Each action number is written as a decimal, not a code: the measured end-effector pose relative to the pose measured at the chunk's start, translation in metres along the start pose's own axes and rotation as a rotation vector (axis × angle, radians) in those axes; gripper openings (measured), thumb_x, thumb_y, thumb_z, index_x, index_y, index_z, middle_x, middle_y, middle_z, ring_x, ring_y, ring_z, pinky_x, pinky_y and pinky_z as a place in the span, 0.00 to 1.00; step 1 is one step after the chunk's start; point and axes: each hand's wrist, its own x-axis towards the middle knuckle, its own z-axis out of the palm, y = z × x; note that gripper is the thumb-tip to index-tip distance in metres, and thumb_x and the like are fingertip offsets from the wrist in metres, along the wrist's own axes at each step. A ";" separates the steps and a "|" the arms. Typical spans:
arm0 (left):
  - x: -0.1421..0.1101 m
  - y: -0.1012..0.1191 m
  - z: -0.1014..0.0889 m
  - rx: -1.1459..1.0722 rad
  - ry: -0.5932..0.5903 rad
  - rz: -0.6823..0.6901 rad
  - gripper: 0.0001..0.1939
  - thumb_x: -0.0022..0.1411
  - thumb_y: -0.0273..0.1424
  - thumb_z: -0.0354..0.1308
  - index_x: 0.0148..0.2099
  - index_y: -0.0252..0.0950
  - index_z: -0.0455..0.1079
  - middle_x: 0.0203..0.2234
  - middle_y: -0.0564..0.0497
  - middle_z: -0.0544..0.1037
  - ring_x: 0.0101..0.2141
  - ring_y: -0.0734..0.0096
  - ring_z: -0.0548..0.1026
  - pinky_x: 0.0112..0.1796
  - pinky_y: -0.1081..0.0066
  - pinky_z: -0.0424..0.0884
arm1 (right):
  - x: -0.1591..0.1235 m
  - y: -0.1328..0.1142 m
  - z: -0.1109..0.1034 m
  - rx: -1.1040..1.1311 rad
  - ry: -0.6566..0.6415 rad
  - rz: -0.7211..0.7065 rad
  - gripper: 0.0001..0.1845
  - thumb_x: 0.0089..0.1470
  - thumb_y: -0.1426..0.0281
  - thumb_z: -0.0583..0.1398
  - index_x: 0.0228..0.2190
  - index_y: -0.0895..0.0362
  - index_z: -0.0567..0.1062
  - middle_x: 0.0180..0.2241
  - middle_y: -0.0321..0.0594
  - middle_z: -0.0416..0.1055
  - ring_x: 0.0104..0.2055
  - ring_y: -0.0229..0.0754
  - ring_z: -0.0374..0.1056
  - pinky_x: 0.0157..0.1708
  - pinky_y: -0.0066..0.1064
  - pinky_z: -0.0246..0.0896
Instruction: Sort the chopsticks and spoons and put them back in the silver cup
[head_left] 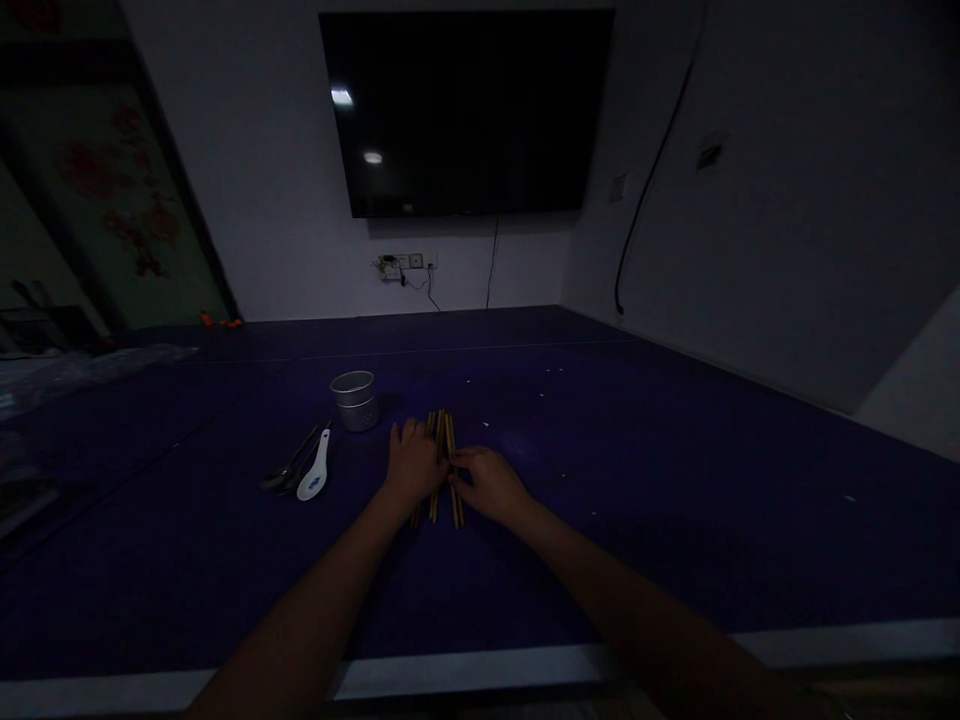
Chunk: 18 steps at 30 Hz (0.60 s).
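Several brown chopsticks (451, 435) lie in a loose bundle on the purple surface, their ends pointing toward and away from me. My left hand (412, 468) is closed over the left side of the bundle, which hides the middle of some sticks. From the right, my right hand (491, 487) pinches at the rightmost chopsticks with thumb and fingers. Left of my hands are a white spoon (315, 478) with a blue mark and some dark metal spoons (281, 474). Behind them stands a grey metal cup (355, 404), upright with small holes in its side.
The purple tabletop (675, 450) has small white scraps scattered on it. Clear plastic wrapping (82, 370) lies at the far left, and small orange items (223, 322) sit near the back wall. A television (472, 110) hangs above sockets (409, 262) with cables.
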 end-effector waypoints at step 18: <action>0.003 0.005 0.001 0.113 0.029 -0.002 0.22 0.60 0.33 0.51 0.55 0.32 0.71 0.53 0.36 0.72 0.61 0.48 0.57 0.61 0.46 0.45 | 0.001 0.000 0.001 0.002 0.013 -0.019 0.09 0.56 0.72 0.57 0.34 0.55 0.79 0.38 0.42 0.77 0.44 0.43 0.71 0.46 0.32 0.61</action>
